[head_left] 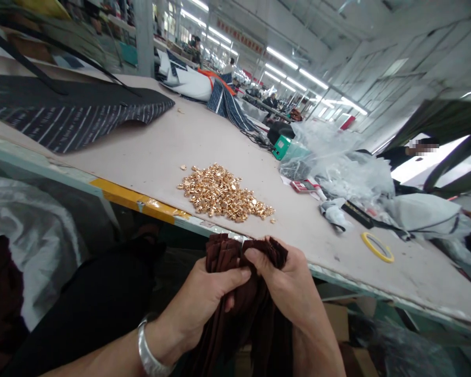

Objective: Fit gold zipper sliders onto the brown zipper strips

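Dark brown fabric strips point(222, 254) hang in a folded bundle at the table's front edge, their upper ends bunched together. My left hand point(208, 293) is closed round the left part of the bundle, thumb across the front. On the right part, my right hand point(286, 272) grips the cloth between thumb and fingers. The lower length drops below the table edge between my forearms. Just beyond my hands, a heap of small shiny gold metal pieces point(223, 193) lies on the table point(149, 152); their exact kind is too small to tell.
Dark printed material point(82, 115) covers the table's left end. To the right lie clear plastic bags point(337, 162), a green box point(281, 147), a red calculator-like object point(303, 186) and a yellow tape roll point(377, 247). A person point(400, 157) is at the far right.
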`<state>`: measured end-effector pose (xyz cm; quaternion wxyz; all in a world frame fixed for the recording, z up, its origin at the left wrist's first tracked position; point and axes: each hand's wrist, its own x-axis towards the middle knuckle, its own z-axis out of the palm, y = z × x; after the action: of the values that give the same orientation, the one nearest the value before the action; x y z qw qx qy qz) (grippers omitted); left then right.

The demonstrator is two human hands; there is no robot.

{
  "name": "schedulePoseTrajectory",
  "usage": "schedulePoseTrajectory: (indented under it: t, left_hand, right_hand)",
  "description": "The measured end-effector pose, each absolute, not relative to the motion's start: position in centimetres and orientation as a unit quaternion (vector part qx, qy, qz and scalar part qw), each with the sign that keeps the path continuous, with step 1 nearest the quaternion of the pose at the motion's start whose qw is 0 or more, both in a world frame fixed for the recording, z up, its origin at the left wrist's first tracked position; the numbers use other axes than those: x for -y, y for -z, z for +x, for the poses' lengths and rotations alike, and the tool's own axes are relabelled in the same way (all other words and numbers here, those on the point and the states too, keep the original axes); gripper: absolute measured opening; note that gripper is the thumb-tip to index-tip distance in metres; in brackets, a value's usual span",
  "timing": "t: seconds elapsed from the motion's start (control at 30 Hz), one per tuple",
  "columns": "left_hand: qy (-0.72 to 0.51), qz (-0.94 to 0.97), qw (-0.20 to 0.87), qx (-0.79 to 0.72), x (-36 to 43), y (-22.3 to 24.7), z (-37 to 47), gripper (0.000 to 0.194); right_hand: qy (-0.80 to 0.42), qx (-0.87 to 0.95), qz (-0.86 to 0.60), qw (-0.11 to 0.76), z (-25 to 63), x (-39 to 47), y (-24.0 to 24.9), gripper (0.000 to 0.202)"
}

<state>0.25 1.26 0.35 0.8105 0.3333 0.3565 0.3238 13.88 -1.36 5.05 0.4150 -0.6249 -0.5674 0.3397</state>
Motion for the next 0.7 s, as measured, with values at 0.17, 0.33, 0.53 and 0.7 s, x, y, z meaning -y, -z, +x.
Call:
schedulePoseTrajectory:
  t: [0.17, 0.33, 0.53, 0.7]
  left_hand:
    - [-0.291, 0.411, 0.802, -0.320, -0.7, -1.0, -0.7, 0.020]
    - [-0.265, 0.344, 0.831, -0.347, -0.9, -1.0, -1.0, 0.015]
    - [-0.251, 0.315, 0.855, -0.326, -1.1, -0.8, -1.3, 0.021]
    - [-0.223, 0.295, 0.878, -0.305, -1.1, -0.6, -1.4, 0.024]
  right_hand:
    - [-0.467, 0.497, -0.576, 0.451, 15.5, 2.9, -4.9, 0.024]
    - [-0.363, 0.493, -0.658, 0.438, 18.3, 2.6, -6.6, 0.033]
    - [-0.083, 0.543, -0.811, 0.201, 20.0, -2.8, -8.2, 0.025]
    - [-0.123, 0.582, -0.794, 0.128, 21.1, -5.9, -7.9, 0.021]
